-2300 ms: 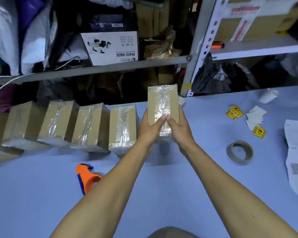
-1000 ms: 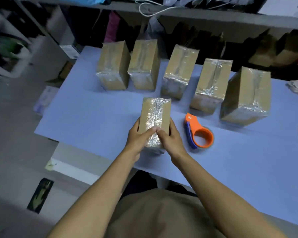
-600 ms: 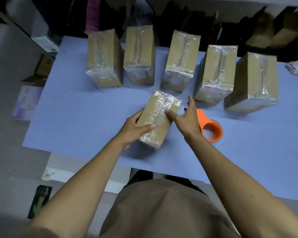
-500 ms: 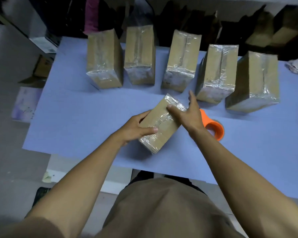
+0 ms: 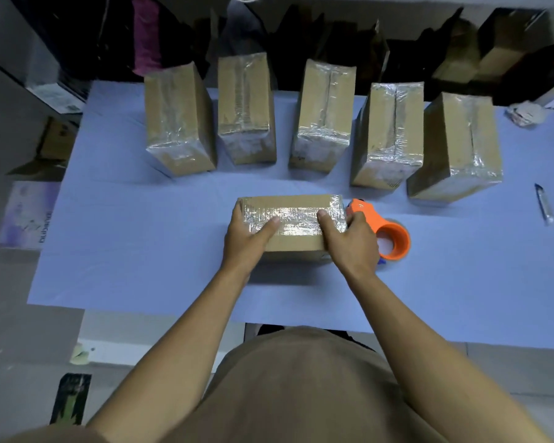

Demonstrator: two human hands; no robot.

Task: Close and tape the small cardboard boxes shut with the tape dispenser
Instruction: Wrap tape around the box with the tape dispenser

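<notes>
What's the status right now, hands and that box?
Left hand and right hand grip the box, one at each end. Box flat on table, taped. Dispenser idle beside right hand.

Taped boxes (image 5: 323, 119) behind, dispenser (image 5: 387, 231) right; bare table (image 5: 135, 238) left.

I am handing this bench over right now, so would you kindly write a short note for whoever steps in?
Left hand and right hand grip the ends of the taped box, lying flat on the blue table.
The orange tape dispenser lies just right of it, beside the right hand.
Five taped boxes stand in a row behind.
Done: tape covers the held box's top.
Left: check its other faces, then probably line it up with the row.
</notes>
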